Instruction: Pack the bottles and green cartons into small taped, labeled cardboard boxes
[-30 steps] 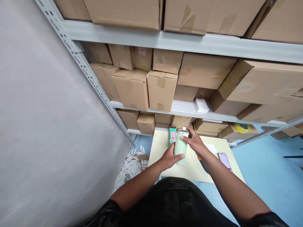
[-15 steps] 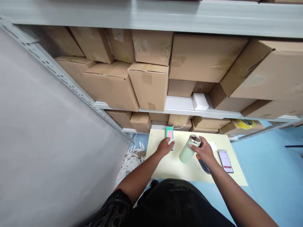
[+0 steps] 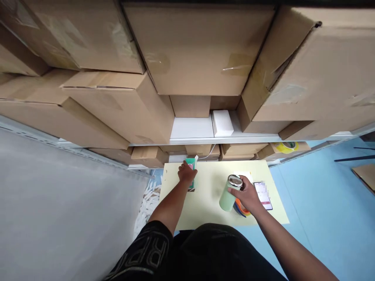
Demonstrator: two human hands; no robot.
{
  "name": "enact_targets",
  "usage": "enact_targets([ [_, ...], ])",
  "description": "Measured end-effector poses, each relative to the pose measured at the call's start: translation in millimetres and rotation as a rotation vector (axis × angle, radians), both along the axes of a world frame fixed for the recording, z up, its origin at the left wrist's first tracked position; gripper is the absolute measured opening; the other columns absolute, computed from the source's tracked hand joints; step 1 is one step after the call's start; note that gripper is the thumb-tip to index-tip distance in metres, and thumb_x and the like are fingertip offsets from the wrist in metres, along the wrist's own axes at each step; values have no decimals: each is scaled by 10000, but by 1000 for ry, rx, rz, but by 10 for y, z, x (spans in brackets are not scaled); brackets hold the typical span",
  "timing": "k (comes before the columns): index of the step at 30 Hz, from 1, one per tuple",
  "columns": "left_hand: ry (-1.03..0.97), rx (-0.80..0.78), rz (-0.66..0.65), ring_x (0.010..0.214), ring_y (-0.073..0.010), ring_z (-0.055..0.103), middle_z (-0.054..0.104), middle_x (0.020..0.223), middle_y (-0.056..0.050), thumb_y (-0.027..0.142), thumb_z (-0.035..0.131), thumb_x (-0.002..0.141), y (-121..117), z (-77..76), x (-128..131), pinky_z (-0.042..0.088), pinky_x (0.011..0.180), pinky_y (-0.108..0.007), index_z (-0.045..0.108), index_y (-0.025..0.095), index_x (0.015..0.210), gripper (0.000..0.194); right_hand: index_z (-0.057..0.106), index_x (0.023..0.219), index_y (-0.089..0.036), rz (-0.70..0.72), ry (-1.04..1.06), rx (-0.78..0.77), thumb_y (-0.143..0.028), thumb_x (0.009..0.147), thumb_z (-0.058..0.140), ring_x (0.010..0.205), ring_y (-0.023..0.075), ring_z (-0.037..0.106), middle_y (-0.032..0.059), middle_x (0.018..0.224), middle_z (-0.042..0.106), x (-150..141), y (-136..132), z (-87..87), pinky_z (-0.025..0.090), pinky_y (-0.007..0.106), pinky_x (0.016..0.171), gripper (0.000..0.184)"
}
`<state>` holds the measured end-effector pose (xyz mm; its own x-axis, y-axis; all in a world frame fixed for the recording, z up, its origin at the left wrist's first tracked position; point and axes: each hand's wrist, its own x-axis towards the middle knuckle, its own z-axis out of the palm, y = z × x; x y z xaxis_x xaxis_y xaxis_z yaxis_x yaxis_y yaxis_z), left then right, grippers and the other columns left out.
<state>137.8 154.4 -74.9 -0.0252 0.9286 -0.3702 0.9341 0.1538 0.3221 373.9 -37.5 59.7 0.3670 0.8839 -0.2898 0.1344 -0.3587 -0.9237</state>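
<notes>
My right hand (image 3: 246, 195) is wrapped round the upper part of a pale green tumbler (image 3: 226, 200) with a shiny silver lid. The tumbler looks tilted; whether its base touches the table cannot be told. My left hand (image 3: 186, 172) lies across a narrow green box (image 3: 192, 182) with a pink patch, fingers on one side and thumb on the other. A small white strip (image 3: 196, 157) sticks up at the box's far corner. Beneath my right hand, an orange and blue ring-shaped item (image 3: 240, 208) is partly hidden. Both hands are over a pale yellow table (image 3: 205, 214).
Right of the tumbler lie a phone (image 3: 263, 197) and a white sheet. Shelves ahead hold several cardboard boxes (image 3: 202, 54), a small white box (image 3: 222, 123) and yellow tape (image 3: 286, 147). A grey wall (image 3: 64, 210) stands at left; white scraps (image 3: 146, 203) litter the floor.
The head view has moved closer to the shelves and to the right. My left hand has shifted toward the far end of the green box. My right hand still holds the tumbler.
</notes>
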Motion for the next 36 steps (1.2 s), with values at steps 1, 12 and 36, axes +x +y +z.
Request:
enact_targets([
  [1, -36, 19, -3, 1359, -400, 471, 527, 1492, -232, 422, 661, 831, -44, 26, -35, 432, 1052, -459, 248, 112, 1606, 932, 640, 1137, -249, -2, 1, 1, -433, 665, 894, 947, 291, 706, 50, 1037, 764, 12, 30, 21, 551, 419, 852, 567],
  [12, -547, 353, -227, 1370, -343, 506, 527, 1474, -169, 189, 718, 742, -1008, -70, -818, 412, 1187, -533, 224, 191, 1644, 1029, 616, 1150, -215, 6, -10, 122, -478, 636, 872, 901, 255, 690, 48, 1002, 747, -129, 491, 208, 556, 369, 794, 632],
  [36, -714, 376, -263, 1327, -345, 568, 585, 1372, -148, 81, 703, 690, -1451, -282, -1075, 499, 1131, -564, 480, 213, 1419, 773, 584, 1214, -223, 326, -470, 341, -444, 676, 838, 1012, 287, 692, 99, 1139, 707, -1469, 248, 96, 571, 451, 932, 635],
])
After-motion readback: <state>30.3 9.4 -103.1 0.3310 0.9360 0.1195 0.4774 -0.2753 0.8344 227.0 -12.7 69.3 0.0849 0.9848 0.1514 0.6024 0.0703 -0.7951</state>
